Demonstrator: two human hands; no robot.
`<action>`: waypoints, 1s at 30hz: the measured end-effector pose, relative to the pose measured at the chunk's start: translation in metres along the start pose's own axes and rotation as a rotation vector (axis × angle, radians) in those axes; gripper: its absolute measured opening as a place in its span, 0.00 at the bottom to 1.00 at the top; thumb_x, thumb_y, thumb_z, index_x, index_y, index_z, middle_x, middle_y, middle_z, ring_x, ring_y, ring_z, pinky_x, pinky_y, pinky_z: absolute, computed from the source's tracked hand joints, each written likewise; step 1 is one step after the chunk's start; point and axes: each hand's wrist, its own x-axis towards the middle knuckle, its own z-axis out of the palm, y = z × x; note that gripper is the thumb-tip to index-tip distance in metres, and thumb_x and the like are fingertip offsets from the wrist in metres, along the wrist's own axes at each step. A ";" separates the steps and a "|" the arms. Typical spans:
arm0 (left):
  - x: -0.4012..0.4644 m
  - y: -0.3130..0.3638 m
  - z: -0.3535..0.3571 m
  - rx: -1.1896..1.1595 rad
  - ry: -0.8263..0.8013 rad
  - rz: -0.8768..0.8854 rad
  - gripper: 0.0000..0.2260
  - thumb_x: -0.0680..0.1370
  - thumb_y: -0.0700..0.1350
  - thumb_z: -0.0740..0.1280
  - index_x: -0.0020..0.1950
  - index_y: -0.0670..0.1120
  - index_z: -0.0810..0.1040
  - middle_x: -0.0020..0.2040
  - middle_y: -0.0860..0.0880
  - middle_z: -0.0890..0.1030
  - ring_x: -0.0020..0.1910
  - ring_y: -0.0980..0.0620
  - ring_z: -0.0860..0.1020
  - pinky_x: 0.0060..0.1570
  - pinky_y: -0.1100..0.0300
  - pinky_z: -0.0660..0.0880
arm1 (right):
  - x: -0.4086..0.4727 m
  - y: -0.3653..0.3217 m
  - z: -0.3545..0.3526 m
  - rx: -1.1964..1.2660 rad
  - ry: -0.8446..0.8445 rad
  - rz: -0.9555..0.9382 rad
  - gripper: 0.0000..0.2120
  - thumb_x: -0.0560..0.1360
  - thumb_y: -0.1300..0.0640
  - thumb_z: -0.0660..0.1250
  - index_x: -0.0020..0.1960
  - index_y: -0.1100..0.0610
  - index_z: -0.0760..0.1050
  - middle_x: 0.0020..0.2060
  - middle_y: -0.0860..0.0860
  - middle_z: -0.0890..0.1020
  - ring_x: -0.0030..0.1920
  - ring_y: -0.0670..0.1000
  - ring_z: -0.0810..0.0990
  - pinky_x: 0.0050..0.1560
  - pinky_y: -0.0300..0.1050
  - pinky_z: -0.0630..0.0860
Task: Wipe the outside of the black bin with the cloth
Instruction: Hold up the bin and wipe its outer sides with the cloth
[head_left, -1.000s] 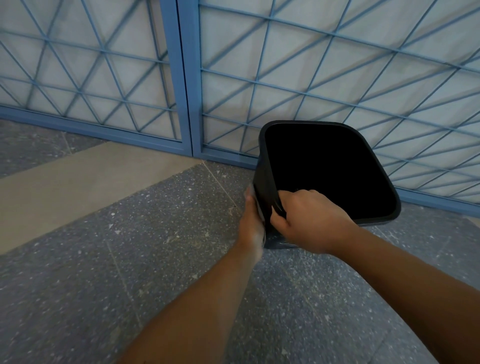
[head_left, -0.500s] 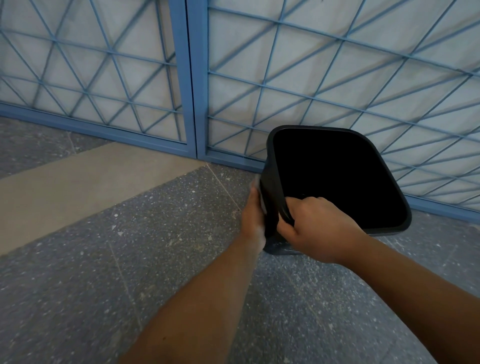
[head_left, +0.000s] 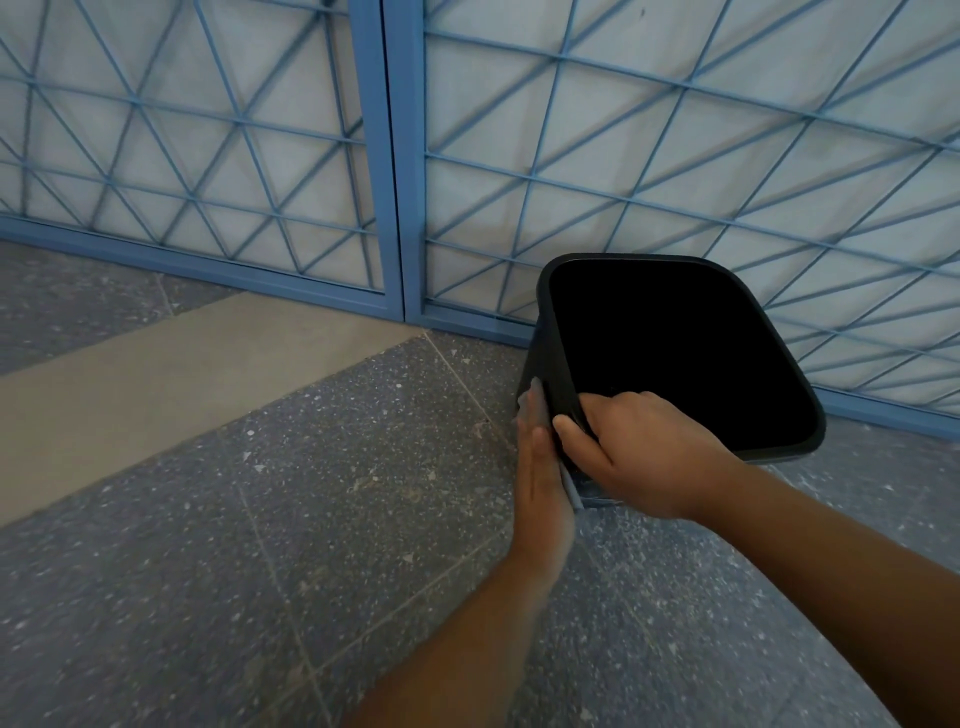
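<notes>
The black bin (head_left: 550, 332) stands on the floor close to a blue grille, its mouth tilted toward me. My right hand (head_left: 639, 457) grips the near rim, fingers curled inside. My left hand (head_left: 540, 467) lies flat against the bin's left outer wall, pressing a grey cloth (head_left: 569, 491) against it. Only a thin edge of the cloth shows between the palm and the bin; the rest is hidden by the hand.
A blue metal grille (head_left: 389, 171) with white panels runs behind the bin. The floor (head_left: 311, 519) is grey speckled tile with a beige strip (head_left: 156, 374) at the left.
My left hand with the cloth has slid a little along the bin's left wall. The right hand keeps its hold on the rim. My view has shifted slightly.
</notes>
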 end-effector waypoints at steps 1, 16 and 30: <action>0.010 -0.010 -0.008 -0.007 0.001 -0.091 0.36 0.84 0.75 0.55 0.90 0.62 0.61 0.93 0.52 0.58 0.93 0.50 0.54 0.91 0.40 0.55 | 0.000 0.000 0.000 0.006 0.004 0.001 0.19 0.79 0.40 0.48 0.37 0.51 0.64 0.31 0.50 0.73 0.31 0.49 0.72 0.38 0.50 0.71; 0.067 0.077 -0.044 0.137 0.064 -0.581 0.25 0.92 0.60 0.58 0.62 0.44 0.88 0.63 0.37 0.88 0.66 0.37 0.85 0.76 0.41 0.79 | 0.011 -0.006 0.001 -0.023 0.032 0.069 0.22 0.79 0.39 0.48 0.41 0.53 0.70 0.36 0.52 0.76 0.37 0.54 0.76 0.43 0.53 0.75; 0.042 0.118 -0.053 0.185 0.018 -0.421 0.26 0.93 0.60 0.54 0.88 0.50 0.70 0.87 0.42 0.71 0.85 0.40 0.71 0.86 0.40 0.67 | 0.045 -0.050 -0.018 -0.254 -0.010 0.357 0.18 0.76 0.59 0.59 0.64 0.57 0.74 0.61 0.58 0.75 0.59 0.60 0.76 0.44 0.49 0.70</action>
